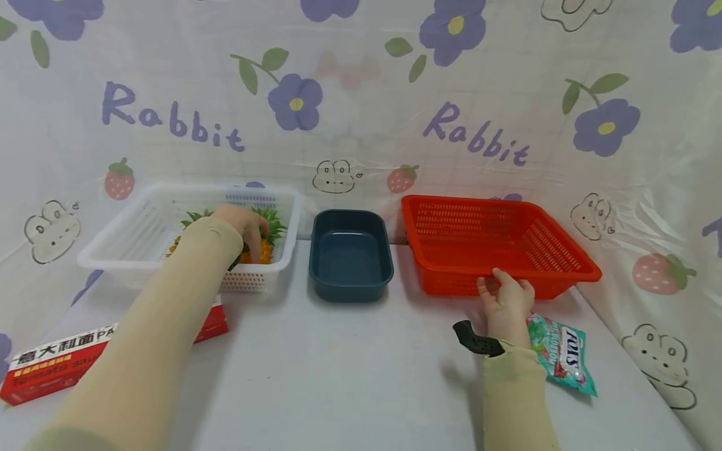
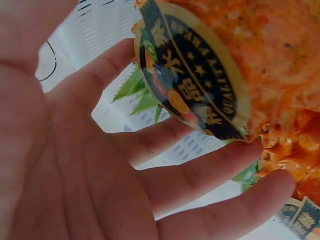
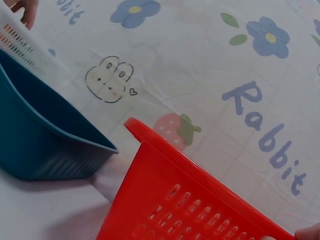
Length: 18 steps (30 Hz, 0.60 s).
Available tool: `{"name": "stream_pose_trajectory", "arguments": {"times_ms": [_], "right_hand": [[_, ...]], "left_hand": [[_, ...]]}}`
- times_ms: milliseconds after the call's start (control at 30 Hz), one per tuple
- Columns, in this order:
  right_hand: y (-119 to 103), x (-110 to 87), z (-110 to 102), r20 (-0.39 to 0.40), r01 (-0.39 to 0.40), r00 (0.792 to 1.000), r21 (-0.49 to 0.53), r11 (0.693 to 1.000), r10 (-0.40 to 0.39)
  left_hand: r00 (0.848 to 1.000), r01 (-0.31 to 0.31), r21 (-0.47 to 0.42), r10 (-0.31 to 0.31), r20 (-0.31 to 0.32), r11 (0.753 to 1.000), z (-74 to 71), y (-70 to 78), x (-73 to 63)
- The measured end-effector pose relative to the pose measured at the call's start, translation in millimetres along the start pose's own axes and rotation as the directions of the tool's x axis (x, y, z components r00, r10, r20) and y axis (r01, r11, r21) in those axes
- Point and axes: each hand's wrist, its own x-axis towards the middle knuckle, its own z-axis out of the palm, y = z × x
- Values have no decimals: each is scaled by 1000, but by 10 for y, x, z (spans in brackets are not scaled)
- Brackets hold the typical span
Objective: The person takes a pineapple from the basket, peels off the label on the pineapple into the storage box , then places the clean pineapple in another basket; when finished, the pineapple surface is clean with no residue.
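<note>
My left hand reaches down into the white basket, over toy-like orange pineapples with green leaves. In the left wrist view its spread fingers lie beside a pineapple bearing a dark oval label, with fingertips at the fruit's edge. Part of a second label shows below. At the near rim of the red basket, my right hand pinches the edge between thumb and fingers. The red basket's inside shows no contents.
A dark blue tub stands between the two baskets. The red pasta box lies at left, partly behind my left forearm. Beside my right wrist lies a green Fox's candy bag. A printed cloth hangs behind.
</note>
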Motion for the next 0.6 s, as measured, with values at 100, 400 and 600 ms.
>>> {"name": "stream_pose_trajectory", "arguments": {"times_ms": [100,400,600], "right_hand": [[-18,-5,-6,-2,-4,1000,-5,1000,4],[-16,-10,-17,22,-13,1000,8,1000,13],[-24,1,-28,28,-19,999,4,1000,19]], "left_hand": [[1000,-10,33,10,4,999,-12,35,17],[999,-21,67,24,-47,998,42,11,63],[998,-36,109,42,-55,993,70,13,83]]}}
